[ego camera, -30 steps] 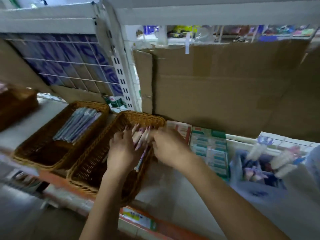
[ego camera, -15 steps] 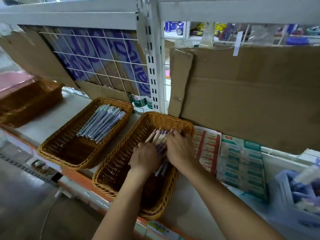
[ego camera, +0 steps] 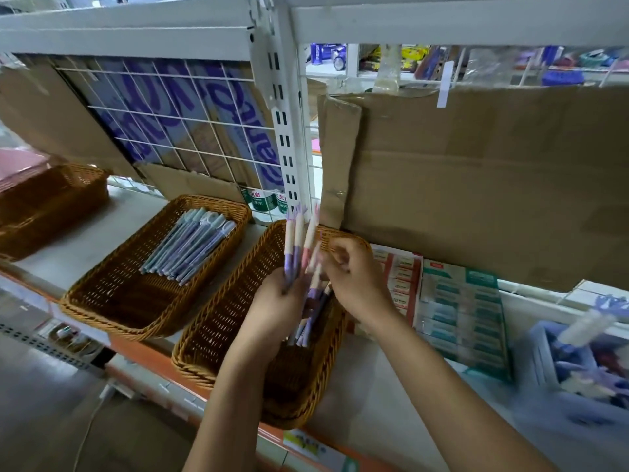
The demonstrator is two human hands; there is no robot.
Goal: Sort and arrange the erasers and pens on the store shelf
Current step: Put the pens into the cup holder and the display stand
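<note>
Wicker basket (ego camera: 218, 321) under me: my left hand (ego camera: 272, 311) grips upright pastel pens (ego camera: 299, 233), my right hand (ego camera: 354, 277) pinches them too. Purple lettering on the cardboard (ego camera: 204, 107) behind: I cannot read it.

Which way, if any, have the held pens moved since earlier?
Yes: upward. The pens now poke above the far rim of the basket; earlier they lay within it.
</note>
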